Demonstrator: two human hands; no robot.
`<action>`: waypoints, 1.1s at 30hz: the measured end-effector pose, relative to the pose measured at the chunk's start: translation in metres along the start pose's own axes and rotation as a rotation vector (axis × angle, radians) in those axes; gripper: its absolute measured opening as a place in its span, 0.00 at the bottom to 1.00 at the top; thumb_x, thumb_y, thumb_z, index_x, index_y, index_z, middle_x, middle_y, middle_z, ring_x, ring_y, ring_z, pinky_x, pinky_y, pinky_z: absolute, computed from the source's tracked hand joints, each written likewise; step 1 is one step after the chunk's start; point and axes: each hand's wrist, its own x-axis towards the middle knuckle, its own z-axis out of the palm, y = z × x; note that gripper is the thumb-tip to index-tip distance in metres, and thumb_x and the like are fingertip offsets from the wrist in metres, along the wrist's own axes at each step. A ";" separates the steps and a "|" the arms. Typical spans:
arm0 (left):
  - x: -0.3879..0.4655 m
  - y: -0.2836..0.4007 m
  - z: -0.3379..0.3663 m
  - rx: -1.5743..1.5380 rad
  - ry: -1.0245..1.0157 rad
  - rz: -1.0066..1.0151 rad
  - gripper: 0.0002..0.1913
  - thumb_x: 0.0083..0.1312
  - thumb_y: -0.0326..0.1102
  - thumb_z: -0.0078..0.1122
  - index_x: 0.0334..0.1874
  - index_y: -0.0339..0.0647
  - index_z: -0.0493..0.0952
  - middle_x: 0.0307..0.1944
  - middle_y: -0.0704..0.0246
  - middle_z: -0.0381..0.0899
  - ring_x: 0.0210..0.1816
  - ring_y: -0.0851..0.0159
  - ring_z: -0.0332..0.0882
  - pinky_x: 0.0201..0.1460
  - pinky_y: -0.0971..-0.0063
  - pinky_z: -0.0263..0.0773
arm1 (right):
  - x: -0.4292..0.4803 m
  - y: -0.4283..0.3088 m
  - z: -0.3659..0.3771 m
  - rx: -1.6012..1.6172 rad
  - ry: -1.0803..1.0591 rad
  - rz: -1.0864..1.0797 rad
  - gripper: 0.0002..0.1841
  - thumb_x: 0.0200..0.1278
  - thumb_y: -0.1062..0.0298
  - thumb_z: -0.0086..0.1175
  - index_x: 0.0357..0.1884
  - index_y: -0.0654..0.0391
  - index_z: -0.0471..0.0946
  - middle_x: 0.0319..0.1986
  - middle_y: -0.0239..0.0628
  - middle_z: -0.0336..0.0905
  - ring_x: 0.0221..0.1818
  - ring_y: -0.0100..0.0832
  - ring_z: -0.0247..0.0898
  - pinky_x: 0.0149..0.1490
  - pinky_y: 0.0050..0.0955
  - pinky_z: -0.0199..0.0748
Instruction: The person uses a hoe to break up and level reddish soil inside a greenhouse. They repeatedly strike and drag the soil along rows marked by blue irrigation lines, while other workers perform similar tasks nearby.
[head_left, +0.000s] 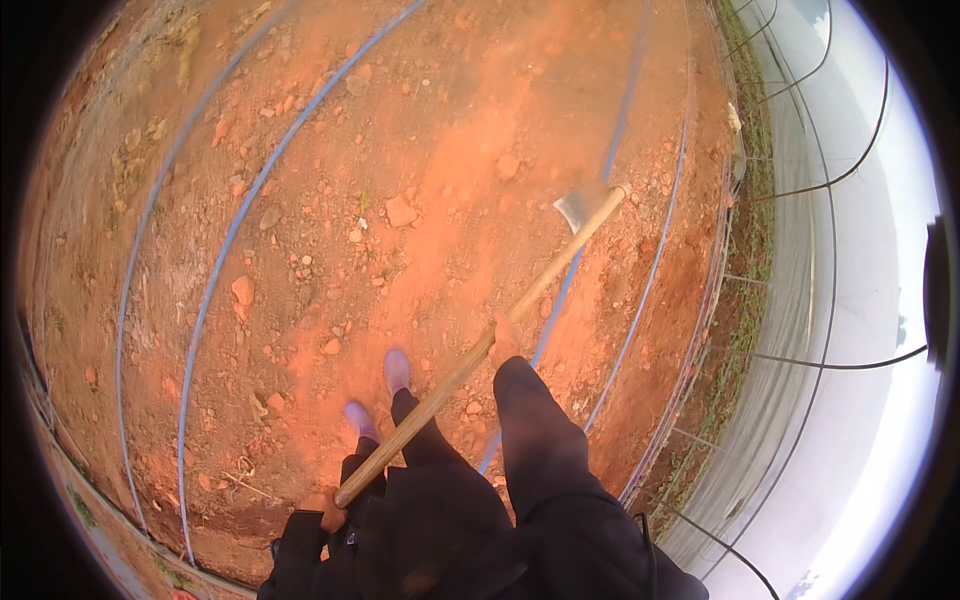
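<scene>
A hoe crosses in front of me, its wooden handle (433, 405) running from lower left to upper right. Its metal blade (574, 211) points left off the far end, over a blue drip line (559, 307); I cannot tell whether it touches the soil. Around the butt end of the handle, near my hip, closes my left hand (327, 507). Farther up, about mid-handle, my right hand (505, 341) grips the wood, its fingers partly hidden. Below the handle are my purple boots (397, 370) on reddish, stony soil (322, 300).
Blue drip lines (259, 180) run lengthwise over the soil at left, and a thinner blue line (646, 300) lies at right. Clods such as one large lump (400, 211) are scattered about. Along the right stand green plants (750, 247) and a plastic-covered hoop frame (829, 277).
</scene>
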 end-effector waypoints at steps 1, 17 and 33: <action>0.007 0.000 0.003 0.002 0.016 -0.031 0.24 0.46 0.55 0.64 0.37 0.43 0.75 0.26 0.51 0.78 0.32 0.43 0.77 0.33 0.54 0.71 | -0.006 -0.009 -0.001 0.034 -0.002 0.015 0.16 0.48 0.63 0.59 0.34 0.65 0.73 0.24 0.39 0.72 0.24 0.35 0.68 0.29 0.37 0.66; -0.187 -0.271 -0.036 0.338 0.154 -0.097 0.17 0.57 0.43 0.53 0.46 0.43 0.76 0.26 0.61 0.79 0.32 0.50 0.78 0.35 0.58 0.75 | -0.276 0.178 -0.045 0.253 -0.537 0.566 0.14 0.55 0.71 0.57 0.43 0.62 0.70 0.31 0.37 0.70 0.31 0.32 0.70 0.33 0.36 0.71; -0.223 -0.323 0.016 0.507 0.182 -0.441 0.20 0.48 0.50 0.61 0.40 0.49 0.80 0.30 0.61 0.81 0.35 0.55 0.80 0.36 0.61 0.75 | -0.263 0.259 -0.044 0.406 -0.255 0.300 0.11 0.53 0.66 0.56 0.32 0.60 0.66 0.17 0.39 0.64 0.18 0.36 0.65 0.23 0.37 0.67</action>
